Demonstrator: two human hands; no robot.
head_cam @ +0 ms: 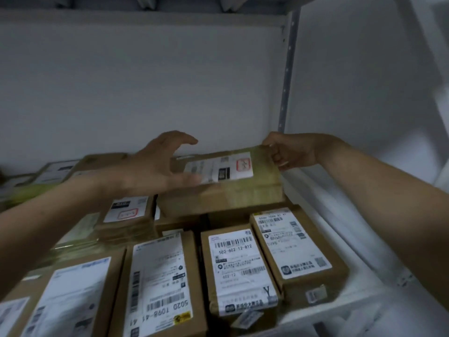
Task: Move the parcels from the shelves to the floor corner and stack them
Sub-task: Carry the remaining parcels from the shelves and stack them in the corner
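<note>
Right hand (289,152) pinches the taped cardboard parcel (243,193) by its far corner; left hand (155,164) spread loose at its label (221,167)

Head camera looks forward-down, close over the shelf (340,215).

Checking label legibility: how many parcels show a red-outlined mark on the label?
2. One is the top parcel that the right hand grips; the other parcel lies lower, to its left. Blurred labels far left may hide more.
</note>
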